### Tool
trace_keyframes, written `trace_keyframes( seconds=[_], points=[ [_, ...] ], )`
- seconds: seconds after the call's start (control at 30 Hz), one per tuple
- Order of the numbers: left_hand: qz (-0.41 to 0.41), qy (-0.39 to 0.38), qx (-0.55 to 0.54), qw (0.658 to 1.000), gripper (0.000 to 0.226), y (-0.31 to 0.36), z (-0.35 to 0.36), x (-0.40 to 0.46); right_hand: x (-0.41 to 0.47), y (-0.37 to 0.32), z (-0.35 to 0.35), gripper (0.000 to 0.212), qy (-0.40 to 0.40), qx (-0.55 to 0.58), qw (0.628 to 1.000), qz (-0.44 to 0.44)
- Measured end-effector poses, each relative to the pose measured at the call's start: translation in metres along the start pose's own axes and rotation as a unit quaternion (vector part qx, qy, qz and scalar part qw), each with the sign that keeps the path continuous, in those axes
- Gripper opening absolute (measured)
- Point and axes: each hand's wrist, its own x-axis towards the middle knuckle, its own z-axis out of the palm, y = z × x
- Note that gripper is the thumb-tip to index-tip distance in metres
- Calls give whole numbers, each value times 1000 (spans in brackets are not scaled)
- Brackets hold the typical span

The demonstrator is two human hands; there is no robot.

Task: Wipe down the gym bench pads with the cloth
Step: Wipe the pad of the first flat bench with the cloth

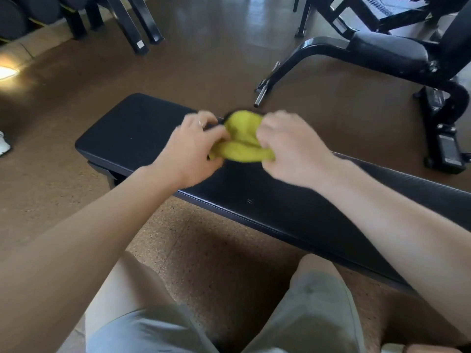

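My left hand [193,146] and my right hand [288,146] are both in front of me, close together, and between them I hold the yellow cloth [242,138]. The fingers of each hand are curled round the cloth, the left one gripping its left end and the right one gripping its right end. The cloth is bunched into folds, and a rounded part of it rises up between my two hands. The picture is a little blurred at the hands, so I cannot tell the fingers one from another. On one finger of my left hand there is a ring [201,122].

Under my hands lies the bench pad [132,131], black and flat, which runs from far on my left to near on my right. The cloth is above the pad, at its far edge; whether it touches the pad I cannot tell.

Nearer to me than the hands I see my two legs in grey shorts [318,314], and the brown speckled floor [216,250] between them. Beyond my right hand stands another bench [387,50] with a black frame, well apart from mine. Far beyond my left hand there are black metal legs [132,24] of some equipment.
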Motion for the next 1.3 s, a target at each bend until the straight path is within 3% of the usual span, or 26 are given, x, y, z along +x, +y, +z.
trace_keyframes(
  seconds=[0.07,0.1,0.13,0.23,0.4,0.6,0.7,0.87,0.97,1.17,1.23,1.3],
  points=[
    [-36,-134,-6,990,41,-10,20,-22,-19,-10,18,30,-200,-32,979,23],
    [-65,-171,-22,983,41,-18,28,-32,-26,-12,26,39,-265,-22,963,54],
    [-96,-177,-50,978,40,-24,32,-39,-28,-12,32,45,-264,-5,962,72],
    [-204,-77,-148,965,32,-39,38,-39,-21,-14,47,43,-108,28,990,82],
    [-326,-3,-98,940,28,-57,60,-27,-20,-27,97,50,-119,-66,990,44],
    [-361,151,-34,920,16,-47,98,-25,-10,-21,120,35,21,-49,998,22],
    [-354,161,-36,920,17,-52,102,-26,5,-9,131,31,63,-15,998,7],
    [-350,166,-28,921,17,-52,104,-28,61,20,139,22,85,-43,983,159],
    [-351,164,-26,922,17,-53,104,-28,50,-5,136,24,78,-27,977,195],
    [-352,171,-25,920,17,-53,107,-30,-38,-63,106,29,27,72,994,74],
    [-352,169,-24,920,17,-54,107,-29,-28,-46,112,28,34,48,997,39],
    [-354,167,-22,920,16,-54,107,-27,10,-15,125,26,74,-28,994,69]
  ],
)
